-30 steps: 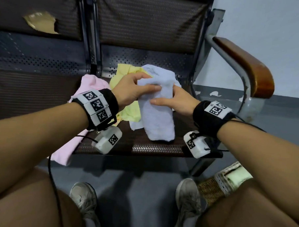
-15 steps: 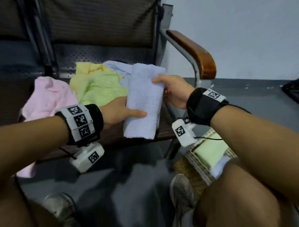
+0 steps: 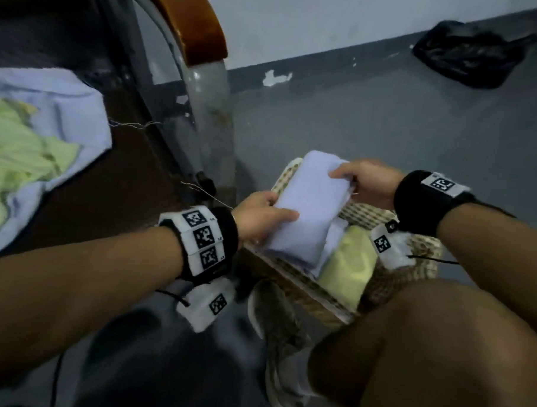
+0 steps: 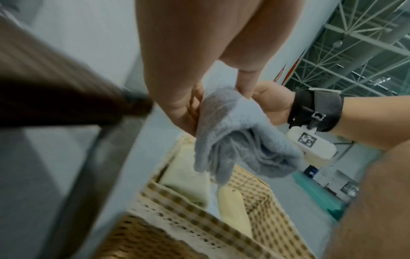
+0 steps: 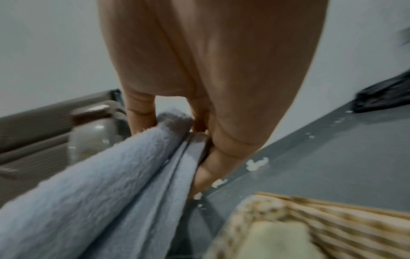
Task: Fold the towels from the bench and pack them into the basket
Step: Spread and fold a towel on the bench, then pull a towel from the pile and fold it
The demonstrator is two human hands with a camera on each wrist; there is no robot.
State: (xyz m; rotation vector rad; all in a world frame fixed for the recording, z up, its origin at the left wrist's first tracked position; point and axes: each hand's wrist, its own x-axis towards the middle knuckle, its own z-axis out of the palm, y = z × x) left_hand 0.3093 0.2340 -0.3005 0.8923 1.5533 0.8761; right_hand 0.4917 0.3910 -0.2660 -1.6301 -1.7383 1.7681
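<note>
A folded pale blue towel [image 3: 307, 205] hangs over the woven basket [image 3: 412, 255] on the floor, held at both ends. My left hand [image 3: 260, 221] grips its near end, thumb on top. My right hand [image 3: 363, 183] pinches the far end. In the left wrist view the blue towel [image 4: 235, 136] droops above the basket [image 4: 199, 224]; in the right wrist view my fingers [image 5: 206, 171] clamp the towel's [image 5: 111, 184] folded layers. A folded yellow-green towel [image 3: 347, 268] lies in the basket. Another blue towel [image 3: 74, 108] and a green towel [image 3: 20, 149] lie on the bench.
The bench's wooden armrest [image 3: 192, 21] and metal leg [image 3: 209, 114] stand just left of the basket. My shoe [image 3: 280, 336] and right knee [image 3: 439, 349] crowd the basket's near side. A black bag [image 3: 467, 55] lies on the floor by the wall.
Both hands carried the folded blue towel off the bench, rightward and down, to over the basket. The view swung right with them.
</note>
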